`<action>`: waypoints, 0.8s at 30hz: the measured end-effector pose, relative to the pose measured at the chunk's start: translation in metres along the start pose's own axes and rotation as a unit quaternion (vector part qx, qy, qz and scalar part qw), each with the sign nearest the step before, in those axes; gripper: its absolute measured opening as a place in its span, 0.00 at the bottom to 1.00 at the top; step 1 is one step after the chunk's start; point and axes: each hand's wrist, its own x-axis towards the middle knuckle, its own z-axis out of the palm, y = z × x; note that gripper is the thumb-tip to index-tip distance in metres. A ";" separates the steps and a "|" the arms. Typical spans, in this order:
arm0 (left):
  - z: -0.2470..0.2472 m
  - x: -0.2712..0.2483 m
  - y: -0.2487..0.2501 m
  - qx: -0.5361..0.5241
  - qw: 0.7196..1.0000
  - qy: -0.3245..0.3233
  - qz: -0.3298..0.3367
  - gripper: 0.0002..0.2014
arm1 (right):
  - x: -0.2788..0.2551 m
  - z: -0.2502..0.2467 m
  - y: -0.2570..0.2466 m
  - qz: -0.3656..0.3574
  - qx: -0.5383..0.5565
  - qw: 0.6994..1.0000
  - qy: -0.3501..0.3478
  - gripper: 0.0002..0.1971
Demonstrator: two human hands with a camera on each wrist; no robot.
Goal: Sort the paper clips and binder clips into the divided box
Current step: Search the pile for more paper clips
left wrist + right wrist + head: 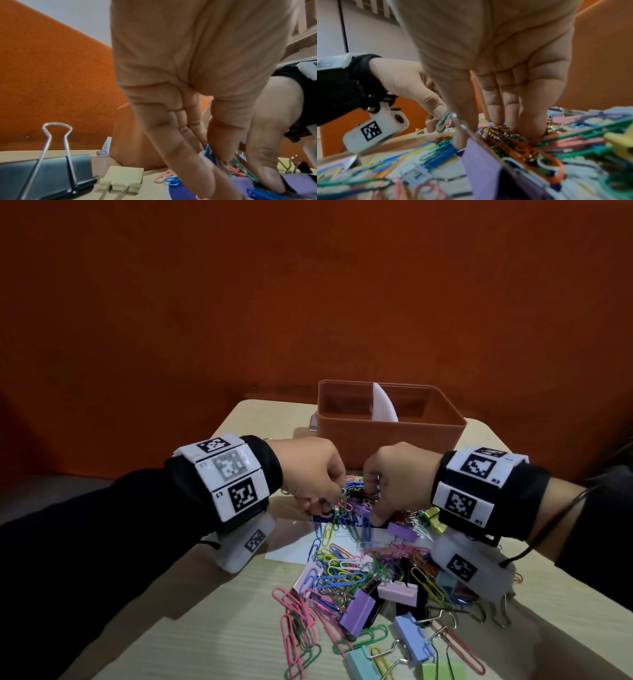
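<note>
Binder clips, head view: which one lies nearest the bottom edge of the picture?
The light green binder clip, cut off by the bottom edge; the mint and blue ones lie farther up.

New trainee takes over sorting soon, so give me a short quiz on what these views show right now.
1. True or false: the divided box stands between the person and the pile of clips.
2. What does the left hand pinch? A: a green paper clip. B: a pencil. C: a coin.
3. Fill in: the divider inside the box is coloured ____.

Key: 1 false, the box stands beyond the pile. 2 A. 3 white.
</note>
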 end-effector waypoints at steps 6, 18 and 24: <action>0.000 -0.001 0.000 0.007 1.000 0.003 0.002 0.06 | 0.005 0.001 -0.007 -0.020 -0.052 0.998 -0.003 0.16; -0.002 -0.005 0.004 -0.038 0.999 0.024 0.003 0.05 | -0.001 0.001 -0.001 -0.037 -0.026 0.999 -0.006 0.11; 0.000 -0.005 0.005 -0.023 1.000 0.021 0.002 0.06 | -0.002 0.001 -0.006 -0.034 -0.043 0.998 -0.030 0.16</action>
